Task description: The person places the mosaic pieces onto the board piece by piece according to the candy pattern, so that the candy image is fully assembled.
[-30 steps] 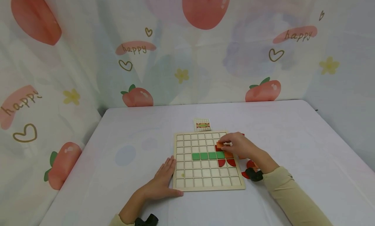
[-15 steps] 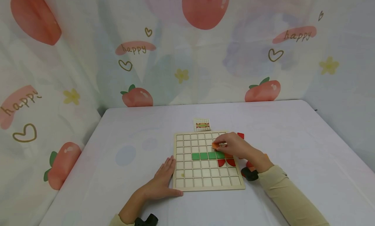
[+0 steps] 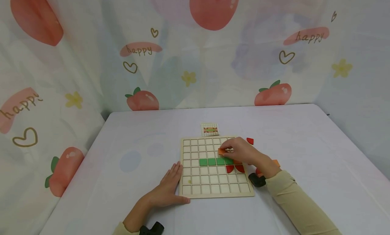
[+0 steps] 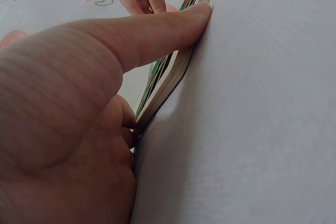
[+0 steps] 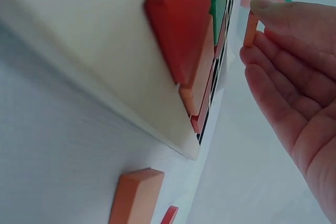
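A wooden grid board [image 3: 207, 180] lies on the table in the head view. A row of green square tiles [image 3: 211, 162] crosses its middle, with red rounded tiles [image 3: 230, 169] below the row's right end. My right hand [image 3: 243, 151] pinches a thin orange square tile [image 5: 252, 27] between thumb and fingers, above the board just behind the green row. My left hand [image 3: 167, 190] rests at the board's front left corner, fingers straight along its left side and thumb on its front edge. Part of the board's right side is hidden under the right hand.
A small pattern card [image 3: 210, 130] lies behind the board. One red tile [image 3: 250, 141] is off the board's far right corner. More loose tiles, including an orange tile [image 3: 276, 163], lie right of the board, partly behind the right wrist. A printed cloth [image 3: 195, 69] hangs behind the table.
My right hand has moved left along the board with the orange tile, past the right end of the green row. The left hand stays where it was.
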{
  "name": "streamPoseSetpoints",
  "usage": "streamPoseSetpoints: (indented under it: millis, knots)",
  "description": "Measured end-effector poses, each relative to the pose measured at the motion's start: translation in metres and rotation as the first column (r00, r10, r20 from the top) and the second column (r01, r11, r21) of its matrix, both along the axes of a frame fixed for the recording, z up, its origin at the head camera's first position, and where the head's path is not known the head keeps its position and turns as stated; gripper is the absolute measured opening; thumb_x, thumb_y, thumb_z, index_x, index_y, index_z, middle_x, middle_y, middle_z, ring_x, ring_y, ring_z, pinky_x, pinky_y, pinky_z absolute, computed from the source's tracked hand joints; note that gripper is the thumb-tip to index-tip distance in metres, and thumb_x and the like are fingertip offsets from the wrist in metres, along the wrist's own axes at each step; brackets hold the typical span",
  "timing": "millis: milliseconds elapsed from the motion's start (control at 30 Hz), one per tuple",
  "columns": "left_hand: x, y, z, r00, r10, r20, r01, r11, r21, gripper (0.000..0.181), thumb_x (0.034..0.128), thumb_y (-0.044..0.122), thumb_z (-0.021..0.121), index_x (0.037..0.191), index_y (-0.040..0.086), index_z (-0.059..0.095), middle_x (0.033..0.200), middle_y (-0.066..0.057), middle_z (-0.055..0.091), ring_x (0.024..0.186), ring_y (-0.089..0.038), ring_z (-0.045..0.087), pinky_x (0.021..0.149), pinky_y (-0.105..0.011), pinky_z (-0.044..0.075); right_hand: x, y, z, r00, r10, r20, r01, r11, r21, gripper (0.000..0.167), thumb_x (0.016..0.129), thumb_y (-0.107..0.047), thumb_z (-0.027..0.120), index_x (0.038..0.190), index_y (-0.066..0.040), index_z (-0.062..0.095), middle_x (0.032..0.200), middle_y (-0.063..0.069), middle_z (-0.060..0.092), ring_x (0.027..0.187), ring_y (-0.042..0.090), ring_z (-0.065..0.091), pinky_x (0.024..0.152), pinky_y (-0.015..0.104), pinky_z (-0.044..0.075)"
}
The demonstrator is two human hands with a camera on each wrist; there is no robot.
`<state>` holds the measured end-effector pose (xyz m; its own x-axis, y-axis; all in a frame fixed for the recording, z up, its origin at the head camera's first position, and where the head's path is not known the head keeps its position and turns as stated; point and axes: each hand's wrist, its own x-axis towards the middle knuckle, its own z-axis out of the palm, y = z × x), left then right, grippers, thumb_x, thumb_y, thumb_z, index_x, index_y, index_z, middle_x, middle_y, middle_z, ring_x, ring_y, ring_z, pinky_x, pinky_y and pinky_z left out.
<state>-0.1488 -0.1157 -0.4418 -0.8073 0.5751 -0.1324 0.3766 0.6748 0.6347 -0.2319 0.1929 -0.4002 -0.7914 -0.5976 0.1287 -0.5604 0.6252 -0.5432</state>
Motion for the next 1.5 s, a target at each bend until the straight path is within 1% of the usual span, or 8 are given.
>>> streamPoseSetpoints:
  millis: [133, 300, 533, 867, 1100, 1300, 1500]
  knots:
    - [0.000, 0.000, 0.001, 1.000, 0.000, 0.005, 0.000, 1.000, 0.003, 0.111, 0.0733, 0.052, 0.070, 0.146, 0.000, 0.005, 0.153, -0.013, -0.003, 0.138, -0.024, -0.008, 0.108, -0.046, 0.004, -0.001, -0.004, 0.002, 1.000, 0.005, 0.000, -0.005, 0.999, 0.034, 0.024, 0.079, -0.012, 0.072, 0.101, -0.002, 0.070, 0.096, 0.003, 0.067, 0.091, 0.020, 0.059, 0.079, 0.034, 0.049]
    - [0.000, 0.001, 0.001, 1.000, 0.002, 0.011, -0.002, 1.000, 0.005, 0.111, 0.0731, 0.052, 0.070, 0.146, 0.000, 0.005, 0.153, -0.012, -0.002, 0.138, -0.024, -0.008, 0.108, -0.046, 0.004, -0.004, -0.008, 0.001, 1.000, 0.026, -0.002, -0.026, 0.997, 0.074, 0.021, 0.079, -0.011, 0.072, 0.098, -0.003, 0.071, 0.092, 0.001, 0.066, 0.083, 0.015, 0.057, 0.075, 0.030, 0.049]
    - [0.000, 0.001, 0.001, 1.000, 0.003, 0.014, -0.003, 1.000, 0.000, 0.111, 0.0728, 0.053, 0.070, 0.146, 0.000, 0.005, 0.153, -0.012, -0.002, 0.138, -0.023, -0.008, 0.108, -0.046, 0.004, -0.004, -0.010, 0.001, 0.999, 0.052, -0.016, -0.050, 0.994, 0.095, 0.018, 0.078, -0.010, 0.073, 0.096, -0.004, 0.072, 0.088, -0.001, 0.066, 0.076, 0.013, 0.054, 0.071, 0.028, 0.049]
    - [0.001, 0.001, 0.001, 1.000, 0.007, 0.008, -0.007, 1.000, -0.007, 0.112, 0.0723, 0.053, 0.070, 0.146, -0.001, 0.005, 0.153, -0.013, -0.002, 0.138, -0.024, -0.007, 0.108, -0.046, 0.004, -0.004, -0.013, 0.002, 0.998, 0.056, -0.008, -0.054, 0.990, 0.131, 0.016, 0.079, -0.008, 0.072, 0.094, -0.004, 0.072, 0.086, -0.001, 0.066, 0.074, 0.011, 0.055, 0.070, 0.025, 0.049]
    - [0.001, 0.001, 0.001, 1.000, 0.007, 0.011, -0.007, 1.000, -0.007, 0.112, 0.0723, 0.052, 0.070, 0.146, 0.000, 0.005, 0.153, -0.012, -0.002, 0.138, -0.023, -0.007, 0.108, -0.046, 0.003, -0.003, -0.015, 0.003, 0.998, 0.067, -0.019, -0.063, 0.986, 0.154, 0.016, 0.080, -0.007, 0.071, 0.095, -0.003, 0.071, 0.088, 0.002, 0.067, 0.077, 0.013, 0.057, 0.071, 0.027, 0.050]
    - [0.001, 0.001, 0.002, 1.000, 0.007, 0.013, -0.007, 1.000, -0.006, 0.112, 0.0726, 0.053, 0.070, 0.146, 0.000, 0.005, 0.153, -0.012, -0.002, 0.138, -0.023, -0.008, 0.108, -0.046, 0.004, -0.004, -0.015, 0.002, 0.998, 0.063, -0.013, -0.060, 0.986, 0.158, 0.016, 0.080, -0.007, 0.070, 0.096, -0.003, 0.071, 0.089, 0.002, 0.067, 0.082, 0.014, 0.059, 0.075, 0.030, 0.050]
    - [0.001, 0.001, 0.002, 1.000, 0.007, 0.011, -0.007, 1.000, -0.002, 0.111, 0.0727, 0.053, 0.070, 0.146, 0.000, 0.005, 0.153, -0.012, -0.002, 0.138, -0.023, -0.007, 0.108, -0.045, 0.004, -0.004, -0.016, 0.003, 0.998, 0.066, -0.001, -0.065, 0.984, 0.163, 0.017, 0.081, -0.007, 0.070, 0.097, -0.002, 0.071, 0.090, 0.002, 0.067, 0.081, 0.014, 0.058, 0.076, 0.031, 0.050]
